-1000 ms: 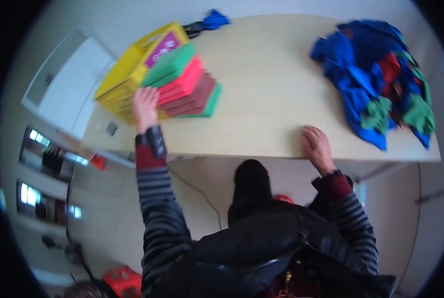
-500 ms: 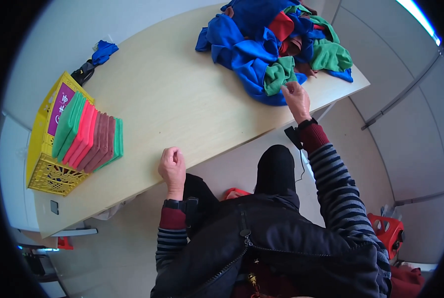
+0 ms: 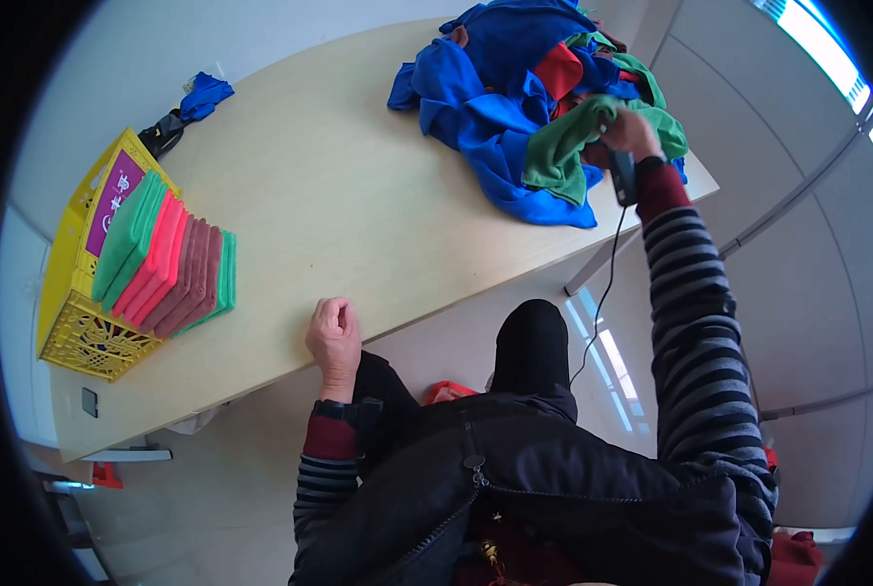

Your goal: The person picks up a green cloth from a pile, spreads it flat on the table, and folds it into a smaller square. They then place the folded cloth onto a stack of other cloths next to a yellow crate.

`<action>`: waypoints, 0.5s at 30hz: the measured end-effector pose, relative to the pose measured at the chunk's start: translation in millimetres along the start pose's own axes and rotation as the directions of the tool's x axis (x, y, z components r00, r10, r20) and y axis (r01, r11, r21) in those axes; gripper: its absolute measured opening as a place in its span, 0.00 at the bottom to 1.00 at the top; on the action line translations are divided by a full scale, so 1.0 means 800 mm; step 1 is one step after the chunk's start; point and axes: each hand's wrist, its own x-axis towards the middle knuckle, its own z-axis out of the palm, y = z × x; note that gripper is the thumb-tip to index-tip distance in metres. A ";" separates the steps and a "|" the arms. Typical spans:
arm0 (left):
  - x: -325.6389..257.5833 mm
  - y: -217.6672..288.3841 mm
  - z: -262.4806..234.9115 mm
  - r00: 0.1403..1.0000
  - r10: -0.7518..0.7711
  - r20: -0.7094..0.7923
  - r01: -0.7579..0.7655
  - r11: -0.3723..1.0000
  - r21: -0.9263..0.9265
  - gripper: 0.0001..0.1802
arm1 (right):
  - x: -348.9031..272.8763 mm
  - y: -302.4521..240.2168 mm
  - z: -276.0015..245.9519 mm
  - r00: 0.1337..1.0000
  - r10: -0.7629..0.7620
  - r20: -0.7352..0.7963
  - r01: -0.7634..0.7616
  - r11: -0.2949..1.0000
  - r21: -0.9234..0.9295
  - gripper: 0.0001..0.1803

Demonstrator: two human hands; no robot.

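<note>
My right hand [image 3: 629, 132] is closed on a green cloth [image 3: 565, 146] and lifts it from a heap of blue, red and green cloths [image 3: 514, 88] at the far right of the pale wooden table [image 3: 339, 205]. My left hand [image 3: 334, 334] rests curled at the table's near edge, holding nothing. A row of folded green, pink and brown cloths [image 3: 168, 259] leans against a yellow plastic crate [image 3: 75, 322] lying on its side at the left end of the table.
A small blue cloth with a black strap [image 3: 187, 112] lies at the table's far left edge. A dark cable [image 3: 602, 283] hangs from my right wrist. A small grey square [image 3: 88, 401] sits on the table's near left corner.
My view turned further toward the heap. My right hand went from the table's edge into the heap and took hold of a green cloth. My left hand stayed at the near edge.
</note>
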 end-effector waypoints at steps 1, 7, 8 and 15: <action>0.000 -0.001 -0.004 1.000 0.003 0.006 -0.003 0.999 0.050 0.02 | -0.002 -0.021 0.016 0.999 -0.053 0.003 0.053 0.998 0.042 0.14; -0.005 -0.004 -0.020 1.000 -0.027 0.012 0.026 0.997 0.075 0.02 | -0.083 -0.122 0.159 0.848 -0.393 0.357 0.437 0.898 -0.049 0.16; -0.006 -0.002 -0.020 0.999 -0.037 0.021 0.036 0.997 0.064 0.02 | -0.099 -0.128 0.182 0.749 -0.432 0.503 0.496 0.868 0.008 0.17; -0.006 -0.015 -0.020 0.989 -0.140 0.042 0.141 0.990 -0.020 0.04 | -0.220 -0.095 0.337 0.617 -0.367 0.696 0.248 0.930 0.270 0.14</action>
